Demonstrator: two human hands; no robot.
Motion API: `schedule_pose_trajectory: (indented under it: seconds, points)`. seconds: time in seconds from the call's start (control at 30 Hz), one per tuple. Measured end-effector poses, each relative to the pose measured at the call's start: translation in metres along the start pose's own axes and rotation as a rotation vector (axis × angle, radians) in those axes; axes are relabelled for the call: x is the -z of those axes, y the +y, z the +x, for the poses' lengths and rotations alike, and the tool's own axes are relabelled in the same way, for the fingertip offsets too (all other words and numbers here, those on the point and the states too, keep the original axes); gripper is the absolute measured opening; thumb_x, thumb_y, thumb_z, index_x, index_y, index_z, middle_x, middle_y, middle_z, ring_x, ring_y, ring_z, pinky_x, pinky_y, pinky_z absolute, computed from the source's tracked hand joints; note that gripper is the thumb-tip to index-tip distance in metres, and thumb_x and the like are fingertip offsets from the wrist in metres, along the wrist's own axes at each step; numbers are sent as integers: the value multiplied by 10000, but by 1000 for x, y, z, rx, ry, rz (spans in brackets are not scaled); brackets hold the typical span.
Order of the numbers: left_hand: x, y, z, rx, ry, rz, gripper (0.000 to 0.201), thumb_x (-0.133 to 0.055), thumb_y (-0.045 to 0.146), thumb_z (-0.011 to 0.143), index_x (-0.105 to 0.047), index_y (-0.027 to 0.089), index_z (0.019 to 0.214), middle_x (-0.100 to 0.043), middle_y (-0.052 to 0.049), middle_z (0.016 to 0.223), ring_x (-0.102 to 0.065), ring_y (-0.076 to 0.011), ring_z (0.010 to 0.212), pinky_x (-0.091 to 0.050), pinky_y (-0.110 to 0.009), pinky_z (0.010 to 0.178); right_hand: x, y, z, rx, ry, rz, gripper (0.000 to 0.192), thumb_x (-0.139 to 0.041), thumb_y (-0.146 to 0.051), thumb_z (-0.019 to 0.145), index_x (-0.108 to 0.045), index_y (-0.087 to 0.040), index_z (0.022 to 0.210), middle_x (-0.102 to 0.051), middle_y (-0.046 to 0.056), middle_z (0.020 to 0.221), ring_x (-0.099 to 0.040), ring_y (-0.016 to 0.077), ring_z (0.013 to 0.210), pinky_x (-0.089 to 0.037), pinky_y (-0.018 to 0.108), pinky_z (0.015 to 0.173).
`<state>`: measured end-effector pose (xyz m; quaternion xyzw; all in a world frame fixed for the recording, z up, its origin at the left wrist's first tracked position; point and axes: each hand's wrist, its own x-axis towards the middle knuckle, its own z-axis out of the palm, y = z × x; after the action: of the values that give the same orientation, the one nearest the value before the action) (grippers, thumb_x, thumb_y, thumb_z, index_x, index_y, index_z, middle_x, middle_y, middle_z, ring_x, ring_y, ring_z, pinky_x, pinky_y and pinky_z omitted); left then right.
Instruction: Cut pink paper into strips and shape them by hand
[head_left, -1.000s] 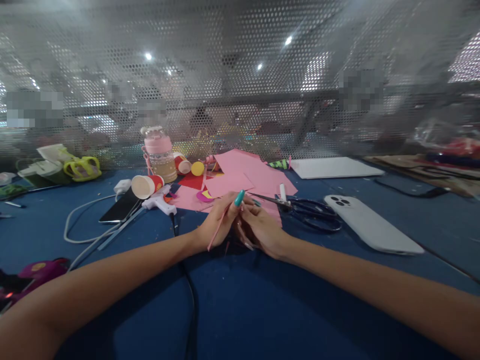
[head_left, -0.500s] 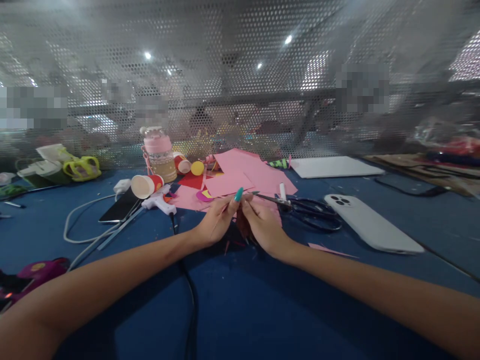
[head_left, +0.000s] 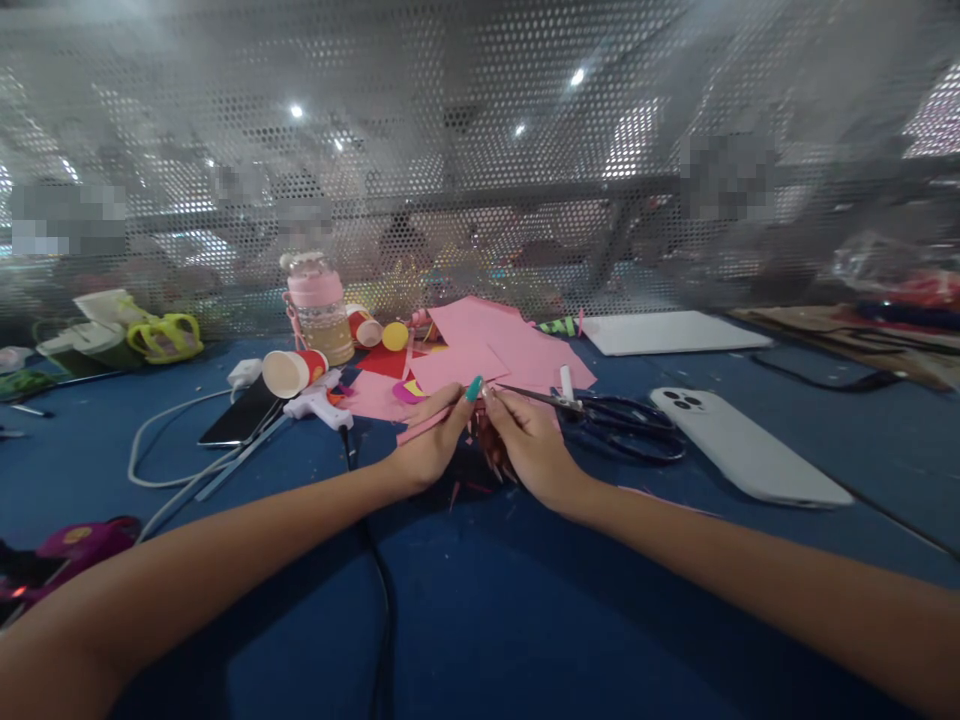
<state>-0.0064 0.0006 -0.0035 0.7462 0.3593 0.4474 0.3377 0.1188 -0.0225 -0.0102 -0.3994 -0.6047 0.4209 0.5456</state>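
A narrow pink paper strip (head_left: 424, 429) runs across the fingers of my left hand (head_left: 431, 445) toward the spot where my two thumbs meet. That hand is closed on it, thumb on top. My right hand (head_left: 536, 450) is closed too, its thumb and fingers pinching the strip's end close beside the left thumb; the pinched part is mostly hidden. Just beyond my right hand lie dark-handled scissors (head_left: 630, 428), their blades pointing left over the paper. Several pink paper sheets (head_left: 517, 350) are spread behind both hands.
On the left are a white glue gun (head_left: 321, 405), a paper cup (head_left: 294, 373), a black phone (head_left: 238, 415) with a cable, and a pink-lidded bottle (head_left: 321, 310). A white phone (head_left: 750, 450) lies right, a white board (head_left: 675, 333) behind it. A perforated metal screen (head_left: 465, 150) stands at the back.
The pink strip has turned so that its flat side shows across my left fingers; before, only a thin edge showed. My hands have shifted only slightly.
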Motion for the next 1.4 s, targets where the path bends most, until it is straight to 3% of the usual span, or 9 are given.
schedule_pose_trajectory:
  seconds: [0.33,0.63,0.8,1.03,1.2,1.4]
  points:
    - [0,-1,2,-59,70,60,248,-355,321,860,-358,191,649,-352,48,593,-349,-95,561,-307,-224,537,-3,-1,-1,-4,-3,9,464,-442,-639,738,-417,-203,581,-413,-65,412,-379,71,315,-295,194,294]
    - [-2,-1,2,-17,7,34,241,-347,293,851,-360,191,633,-385,45,554,-367,-93,518,-315,-231,513,-2,0,0,47,-14,-30,485,-442,-680,704,-428,-206,600,-426,-54,448,-403,85,354,-330,213,331]
    - [-1,-1,1,-24,-17,-62,267,-367,369,846,-382,190,648,-424,38,576,-409,-102,565,-349,-233,550,-2,-1,1,63,-28,-33,496,-452,-709,668,-445,-214,632,-437,-49,485,-412,94,385,-346,227,356]
    - [0,-2,2,-71,-77,-120,389,-392,550,797,-409,187,658,-392,22,627,-366,-120,614,-341,-256,573,-2,0,2,-92,-91,63,501,-503,-703,633,-428,-212,575,-402,-72,386,-344,74,292,-234,212,281]
    - [2,4,-1,-94,-128,-92,390,-361,548,817,-435,185,692,-432,0,681,-403,-140,664,-366,-286,649,-1,-2,1,-117,-120,60,554,-516,-716,602,-383,-201,445,-314,-81,313,-272,49,261,-171,209,280]
    - [3,2,-2,-66,-132,-135,371,-393,524,815,-463,184,687,-466,1,675,-438,-139,673,-393,-275,661,-1,-2,2,-133,-134,33,583,-492,-741,588,-376,-196,416,-324,-73,280,-269,42,247,-169,203,285]
